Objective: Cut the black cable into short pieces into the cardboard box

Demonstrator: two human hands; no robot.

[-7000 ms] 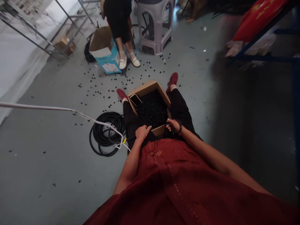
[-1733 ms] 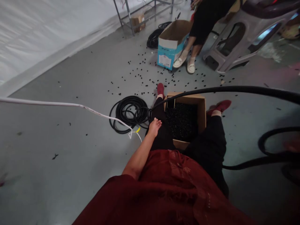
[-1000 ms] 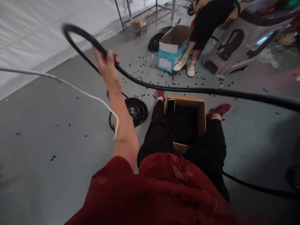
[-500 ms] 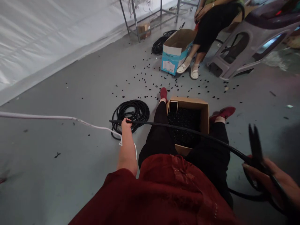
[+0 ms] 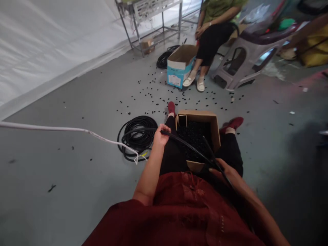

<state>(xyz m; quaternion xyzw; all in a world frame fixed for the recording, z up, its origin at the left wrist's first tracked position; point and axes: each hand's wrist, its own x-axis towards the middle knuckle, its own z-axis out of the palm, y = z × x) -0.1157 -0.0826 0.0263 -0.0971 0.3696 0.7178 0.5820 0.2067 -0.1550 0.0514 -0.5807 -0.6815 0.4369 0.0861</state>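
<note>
I sit with a cardboard box [image 5: 215, 128] of small black pieces between my legs; a phone [image 5: 182, 120] stands in its far left corner. My left hand [image 5: 160, 135] is closed on a black cable [image 5: 187, 146] over my left thigh. The cable runs from a coil [image 5: 138, 136] on the floor, through that hand and across the box's near edge to my right hand [image 5: 223, 172]. My right hand is closed on dark scissors [image 5: 209, 149], whose blades point toward the box beside the cable.
A white cord [image 5: 64, 129] crosses from the left. Black bits [image 5: 153, 94] litter the grey floor. Ahead, another person [image 5: 212, 34] sits by a blue-and-cardboard box [image 5: 179, 65] and a plastic stool [image 5: 243, 58]. A metal rack [image 5: 151, 13] stands behind.
My left hand has come from the coil to my thigh with the cable. My right hand has swung in from the far right to the box's near edge with the scissors.
</note>
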